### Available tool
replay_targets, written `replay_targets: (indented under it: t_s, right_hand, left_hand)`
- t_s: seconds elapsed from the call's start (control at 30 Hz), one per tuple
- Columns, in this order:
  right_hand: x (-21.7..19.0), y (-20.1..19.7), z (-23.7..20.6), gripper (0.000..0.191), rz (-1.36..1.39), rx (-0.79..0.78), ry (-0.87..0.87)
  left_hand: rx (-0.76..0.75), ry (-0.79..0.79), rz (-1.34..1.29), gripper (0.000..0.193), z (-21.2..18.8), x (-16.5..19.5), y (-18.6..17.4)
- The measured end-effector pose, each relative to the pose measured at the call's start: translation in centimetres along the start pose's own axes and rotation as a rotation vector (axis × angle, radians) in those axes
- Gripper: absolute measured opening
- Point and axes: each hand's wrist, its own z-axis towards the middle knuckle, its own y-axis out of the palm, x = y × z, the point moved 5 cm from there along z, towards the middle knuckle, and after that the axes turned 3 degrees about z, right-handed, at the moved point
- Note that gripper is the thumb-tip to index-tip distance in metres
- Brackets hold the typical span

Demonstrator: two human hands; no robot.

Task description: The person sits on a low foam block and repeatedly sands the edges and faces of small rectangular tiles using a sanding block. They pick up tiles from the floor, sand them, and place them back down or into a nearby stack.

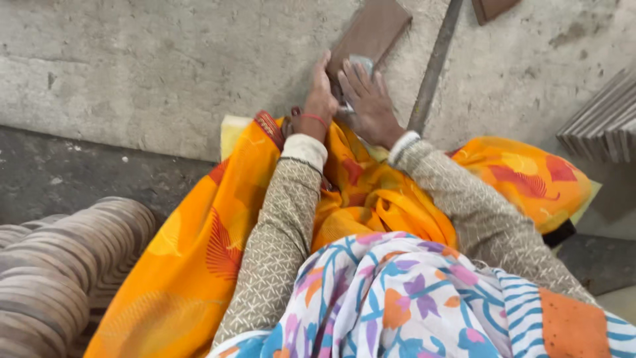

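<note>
Both hands meet on a flat, brown rectangular tile (371,32) that lies on the grey concrete floor (165,66) just beyond the fingertips. The left hand (319,99) steadies the tile's near edge, fingers laid along its side. The right hand (368,103) presses a small pale pad or block (361,65) against the tile's near end; whether its fingers clamp it cannot be told. The work looks midway: this tile is in hand, while a stack of grey flat tiles (603,122) waits well to the right of the right hand.
</note>
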Motion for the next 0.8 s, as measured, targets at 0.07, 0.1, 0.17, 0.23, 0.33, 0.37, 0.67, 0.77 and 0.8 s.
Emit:
replay_targets:
  t_s: [0.07,0.1,0.17,0.23,0.33,0.37,0.67,0.77,0.8]
  right_hand:
    - [1.1,-0.8,0.7,0.068,0.000,0.036,0.007]
    - [2.5,-1.0,1.7,0.072,-0.065,-0.036,0.106]
    - [5.0,-2.4,4.8,0.075,-0.097,-0.071,0.228]
    - [6.2,-3.9,8.2,0.074,-0.062,-0.028,0.303]
    - [6.0,-3.0,9.9,0.071,-0.111,-0.077,0.370]
    - [5.3,-2.2,9.4,0.066,-0.149,-0.153,0.352]
    - [7.2,-2.6,1.9,0.074,-0.006,-0.110,0.139]
    - [8.6,-3.7,7.7,0.074,-0.089,0.042,0.218]
    - [7.8,-3.8,8.8,0.075,-0.117,0.101,0.222]
  left_hand:
    - [-0.095,0.063,-0.059,0.054,0.1,0.1,0.4]
    - [-0.011,0.079,-0.044,0.051,0.1,0.2,0.0]
    - [0.158,0.113,-0.012,0.046,0.2,0.3,-1.0]
    - [0.205,0.097,-0.009,0.046,0.2,0.1,-1.3]
    - [0.228,0.058,-0.030,0.047,0.4,-0.3,-1.8]
    - [0.242,0.035,-0.047,0.047,0.5,-0.6,-2.1]
    - [0.198,-0.068,0.080,0.048,0.1,-1.2,-2.5]
    - [0.173,-0.070,0.139,0.052,0.0,-0.7,-2.4]
    - [0.141,-0.088,0.104,0.054,0.1,-0.7,-2.3]
